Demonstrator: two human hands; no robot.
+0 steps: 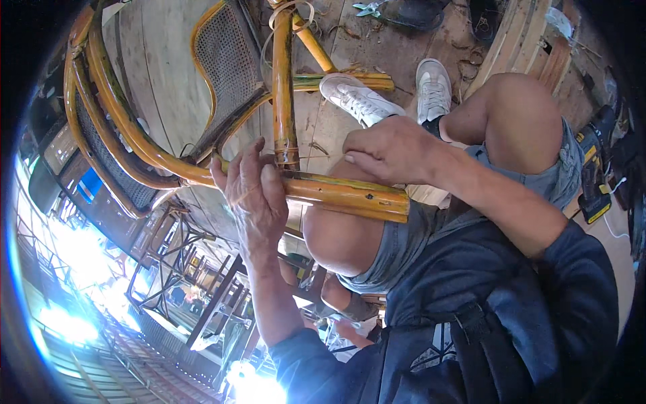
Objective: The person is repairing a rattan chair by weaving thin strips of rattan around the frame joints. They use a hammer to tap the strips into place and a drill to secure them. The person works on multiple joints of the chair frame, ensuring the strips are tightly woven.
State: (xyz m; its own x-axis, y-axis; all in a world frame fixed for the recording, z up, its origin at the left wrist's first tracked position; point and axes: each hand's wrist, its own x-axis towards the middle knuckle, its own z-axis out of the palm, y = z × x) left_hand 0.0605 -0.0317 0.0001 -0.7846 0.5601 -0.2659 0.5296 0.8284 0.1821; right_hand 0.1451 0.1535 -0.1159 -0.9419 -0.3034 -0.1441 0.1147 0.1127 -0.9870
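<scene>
A yellow-brown rattan chair frame [346, 193], with glossy poles, lies across my left thigh. My left hand [252, 192] is wrapped round this frame near the joint where an upright pole [283, 87] meets it. A thin binding strip circles the upright's foot, just beside my left fingers. My right hand [387, 149] is above my knees, to the right of the joint, its fingers curled closed. Whatever it may hold is too small or hidden to make out. Woven cane panels [232, 57] fill parts of the frame at the upper left.
More curved poles [111, 87] of the chair reach to the far left. A loop of thin cane [291, 15] hangs at the upright's top. Planks [515, 44] lie at the upper right. A yellow and black power tool [592, 168] is by my right knee. Scraps litter the floor.
</scene>
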